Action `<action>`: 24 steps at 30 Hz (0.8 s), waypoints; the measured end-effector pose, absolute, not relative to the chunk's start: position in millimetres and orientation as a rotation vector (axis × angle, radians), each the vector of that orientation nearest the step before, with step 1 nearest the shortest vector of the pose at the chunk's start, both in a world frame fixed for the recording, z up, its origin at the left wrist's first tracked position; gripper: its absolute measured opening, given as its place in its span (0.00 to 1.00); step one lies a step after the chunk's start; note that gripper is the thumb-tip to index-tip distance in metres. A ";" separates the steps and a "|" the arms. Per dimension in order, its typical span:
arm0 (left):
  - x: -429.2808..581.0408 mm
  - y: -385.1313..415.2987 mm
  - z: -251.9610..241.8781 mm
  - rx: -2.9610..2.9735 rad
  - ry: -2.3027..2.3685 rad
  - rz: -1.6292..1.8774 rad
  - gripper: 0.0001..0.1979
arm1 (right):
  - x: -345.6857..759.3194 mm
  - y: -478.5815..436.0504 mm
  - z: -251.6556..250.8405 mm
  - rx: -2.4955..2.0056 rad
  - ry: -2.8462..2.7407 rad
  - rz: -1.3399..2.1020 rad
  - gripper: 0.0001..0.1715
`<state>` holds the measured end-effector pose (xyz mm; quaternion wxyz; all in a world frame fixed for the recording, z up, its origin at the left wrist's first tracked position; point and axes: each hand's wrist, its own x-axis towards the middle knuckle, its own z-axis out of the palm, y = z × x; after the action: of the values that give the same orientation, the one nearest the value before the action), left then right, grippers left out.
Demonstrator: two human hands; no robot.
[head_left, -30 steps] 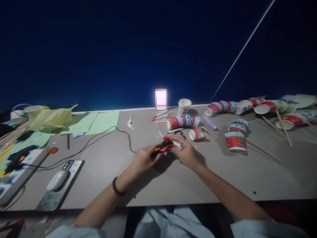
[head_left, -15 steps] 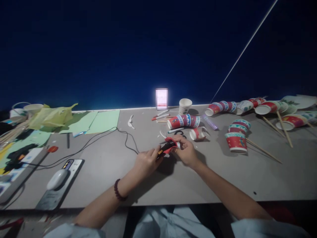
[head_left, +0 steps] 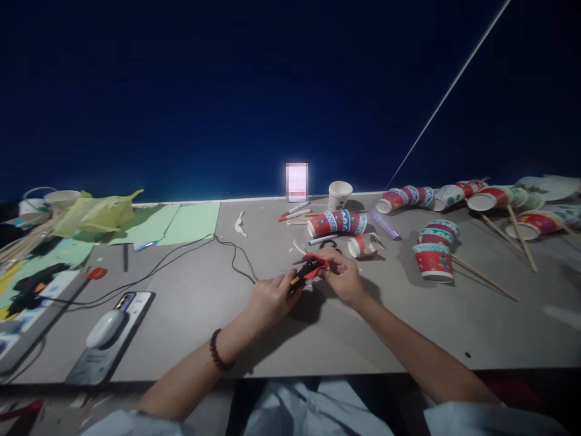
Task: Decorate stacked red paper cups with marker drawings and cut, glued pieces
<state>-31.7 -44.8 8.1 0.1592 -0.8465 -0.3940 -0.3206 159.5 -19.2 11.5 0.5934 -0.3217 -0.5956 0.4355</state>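
My left hand [head_left: 272, 296] is wrapped round a black hot glue gun [head_left: 300, 279] with an orange label; its cord [head_left: 242, 266] runs off to the left. Pinched in my right hand [head_left: 344, 278] is a red cut piece of paper cup [head_left: 320, 265], touching the front of the glue gun. The glue gun's tip is hidden by the red piece. Just beyond my hands lie a pair of black-handled scissors [head_left: 330, 244] and a torn paper cup [head_left: 362, 245]. A curved row of joined red and blue paper cups [head_left: 337, 223] rests behind them.
Joined cups on sticks, one a red stack [head_left: 433, 264], lie to the right. An upright white cup [head_left: 340, 195] and markers [head_left: 294, 211] stand or lie at the back. A phone [head_left: 93, 363], power strip [head_left: 40, 315] and green paper [head_left: 193, 221] are on the left.
The red piece has turned slightly in my right hand against the glue gun. Both hands stay in nearly the same place.
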 end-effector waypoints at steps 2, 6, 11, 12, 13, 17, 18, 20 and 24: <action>-31.8 -44.6 7.9 -2.435 -1.129 -0.936 0.10 | 159.3 -19.1 13.0 -0.742 -1.382 1.014 0.11; -32.2 -43.7 4.8 -2.493 -1.167 -0.975 0.11 | 158.2 -19.8 16.5 -0.739 -1.365 1.027 0.11; -32.0 -43.5 2.3 -2.547 -1.260 -1.025 0.10 | 157.9 -21.1 20.4 -0.788 -1.346 1.048 0.14; -32.1 -43.7 3.2 -2.584 -1.283 -1.047 0.11 | 158.2 -21.2 20.9 -0.803 -1.339 1.057 0.15; -32.3 -44.0 4.6 -2.637 -1.307 -1.070 0.11 | 158.6 -21.3 21.1 -0.817 -1.331 1.069 0.17; -33.6 -45.6 14.0 -2.885 -1.411 -1.158 0.13 | 161.3 -20.7 19.3 -0.828 -1.292 1.117 0.18; -33.8 -46.1 16.6 -2.934 -1.439 -1.177 0.13 | 161.9 -20.6 18.2 -0.820 -1.282 1.129 0.17; -33.7 -47.1 21.4 -3.027 -1.504 -1.196 0.13 | 162.4 -20.8 16.1 -0.805 -1.247 1.166 0.15; -31.9 -48.4 28.0 -3.184 -1.651 -1.229 0.12 | 158.2 -22.6 16.6 -0.833 -1.061 1.338 0.17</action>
<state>-31.9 -48.4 28.0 -0.3191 -0.7959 -0.4127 -0.3073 158.2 -22.6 16.6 0.5819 -0.3565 -0.4542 0.5727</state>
